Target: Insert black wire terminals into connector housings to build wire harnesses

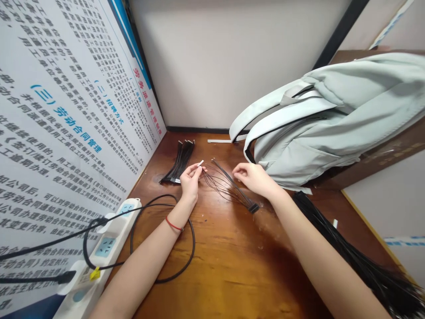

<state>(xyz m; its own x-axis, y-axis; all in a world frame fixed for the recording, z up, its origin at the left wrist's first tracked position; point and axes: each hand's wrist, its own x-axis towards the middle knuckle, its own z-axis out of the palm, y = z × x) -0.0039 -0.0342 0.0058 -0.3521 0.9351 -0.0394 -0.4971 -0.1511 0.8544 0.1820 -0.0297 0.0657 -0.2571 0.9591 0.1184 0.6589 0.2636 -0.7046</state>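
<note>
My left hand (191, 178) is closed in a pinch on the thin dark wires of a wire harness (222, 187), with a small white piece (200, 163) sticking up at the fingertips. From there the loose wires fan out to a black connector (253, 208) lying on the table. A straighter black strand of the harness runs from that connector up to a tip between my hands. My right hand (249, 175) hovers just right of this strand, fingers curled together; whether anything is in them cannot be made out.
A bundle of black harnesses (181, 161) lies behind my left hand. More long black cables (335, 239) stretch along the right side. A pale backpack (332, 124) stands at the back right. On the left are a power strip (114, 239) and a looped black cord (193, 248).
</note>
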